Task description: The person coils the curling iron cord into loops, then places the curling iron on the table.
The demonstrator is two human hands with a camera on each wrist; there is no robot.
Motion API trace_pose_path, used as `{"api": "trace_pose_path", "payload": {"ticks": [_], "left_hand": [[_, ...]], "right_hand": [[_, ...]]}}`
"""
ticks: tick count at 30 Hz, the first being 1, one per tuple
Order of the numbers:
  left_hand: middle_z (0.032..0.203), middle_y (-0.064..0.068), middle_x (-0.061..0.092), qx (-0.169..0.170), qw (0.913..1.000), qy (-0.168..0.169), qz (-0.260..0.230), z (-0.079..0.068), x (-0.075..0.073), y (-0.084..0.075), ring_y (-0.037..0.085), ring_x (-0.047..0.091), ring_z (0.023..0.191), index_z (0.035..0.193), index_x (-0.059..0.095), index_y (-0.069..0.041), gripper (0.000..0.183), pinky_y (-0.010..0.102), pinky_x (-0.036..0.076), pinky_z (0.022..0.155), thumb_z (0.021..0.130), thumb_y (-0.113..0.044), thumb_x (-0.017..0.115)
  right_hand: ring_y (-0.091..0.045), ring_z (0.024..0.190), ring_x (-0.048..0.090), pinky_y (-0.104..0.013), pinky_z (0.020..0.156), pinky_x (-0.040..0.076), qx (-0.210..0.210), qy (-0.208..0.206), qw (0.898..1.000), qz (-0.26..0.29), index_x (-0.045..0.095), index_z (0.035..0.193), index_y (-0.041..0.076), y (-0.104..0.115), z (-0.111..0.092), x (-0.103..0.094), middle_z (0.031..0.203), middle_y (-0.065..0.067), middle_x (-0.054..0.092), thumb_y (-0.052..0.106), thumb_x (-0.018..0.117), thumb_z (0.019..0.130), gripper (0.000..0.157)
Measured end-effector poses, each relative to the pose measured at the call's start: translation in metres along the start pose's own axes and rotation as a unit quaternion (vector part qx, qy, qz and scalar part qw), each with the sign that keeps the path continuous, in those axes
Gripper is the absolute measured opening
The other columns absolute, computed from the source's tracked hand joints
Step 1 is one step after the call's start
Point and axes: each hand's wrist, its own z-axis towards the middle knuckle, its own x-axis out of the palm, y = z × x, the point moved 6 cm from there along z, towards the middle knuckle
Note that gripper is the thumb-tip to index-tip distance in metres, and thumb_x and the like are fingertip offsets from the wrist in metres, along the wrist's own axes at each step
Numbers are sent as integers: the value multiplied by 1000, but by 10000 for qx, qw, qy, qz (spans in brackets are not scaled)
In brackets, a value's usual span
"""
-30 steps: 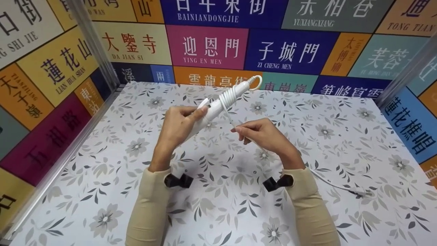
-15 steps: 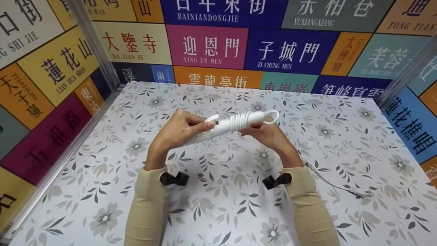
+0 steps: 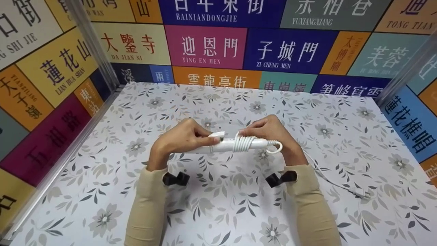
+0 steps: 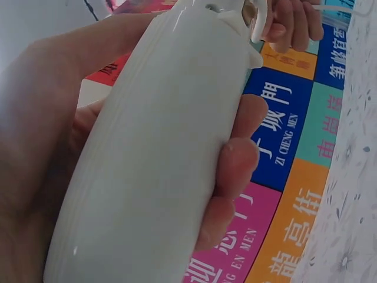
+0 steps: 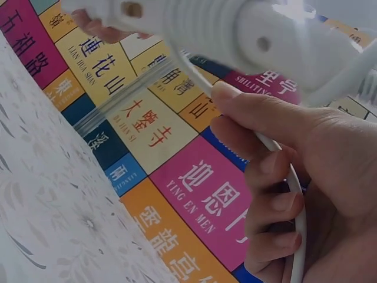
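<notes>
A white curling iron (image 3: pixel 226 146) lies nearly level in the air above the table, between the hands. My left hand (image 3: pixel 182 137) grips its thick end, thumb close to the raised white lever (image 3: pixel 217 134). In the left wrist view fingers wrap around the smooth white body (image 4: pixel 156 130). Several turns of white cord (image 3: pixel 244 144) circle the handle, and a loop of cord (image 3: pixel 278 147) bends out of its right end. Just behind the handle, my right hand (image 3: pixel 273 131) pinches the cord; in the right wrist view the cord (image 5: pixel 299 227) runs down through curled fingers.
The cord's free length (image 3: pixel 322 176) trails over the right side of the table to a plug (image 3: pixel 360 193). A floral cloth covers the table (image 3: pixel 218 212). Panels with colourful lettering (image 3: pixel 208 48) stand behind and on both sides.
The curling iron has come down from a steep slant to nearly level. My right hand has carried the cord from in front of the handle to behind it, over the top edge.
</notes>
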Motion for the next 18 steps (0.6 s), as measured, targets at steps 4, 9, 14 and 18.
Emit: {"api": "trace_pose_path", "payload": {"ticks": [4, 9, 14, 18], "left_hand": [[76, 0, 74, 46, 9999, 108, 91, 4, 7, -2, 9, 44, 54, 104, 80, -15, 31, 23, 38, 53, 90, -42, 73], [70, -1, 70, 5, 9995, 208, 220, 9, 14, -3, 8, 39, 49, 103, 80, -14, 33, 22, 34, 49, 91, -44, 72], [75, -1, 73, -111, 9995, 90, 290, 12, 17, -4, 9, 45, 52, 104, 80, -16, 33, 23, 37, 52, 91, -45, 71], [76, -2, 73, -312, 9987, -60, 398, 13, 18, -4, 11, 48, 55, 105, 80, -17, 34, 25, 40, 54, 91, -47, 71]], "right_hand": [[-9, 60, 58, -22, 56, 49, -231, 48, 9992, -335, 83, 87, 11, 4, -3, -6, 74, 6, 74, 36, 87, 77, 27], [-12, 68, 57, -25, 63, 48, -575, 22, 9952, -794, 83, 85, 14, 14, -10, -12, 76, 7, 74, 36, 86, 78, 23], [-12, 65, 58, -23, 58, 48, -757, -91, 9935, -851, 83, 87, 13, 27, -17, -12, 80, 2, 76, 31, 85, 80, 20], [-13, 65, 60, -22, 57, 48, -907, -300, 9881, -1204, 83, 88, 13, 37, -24, -12, 83, -4, 77, 27, 83, 83, 15]]}}
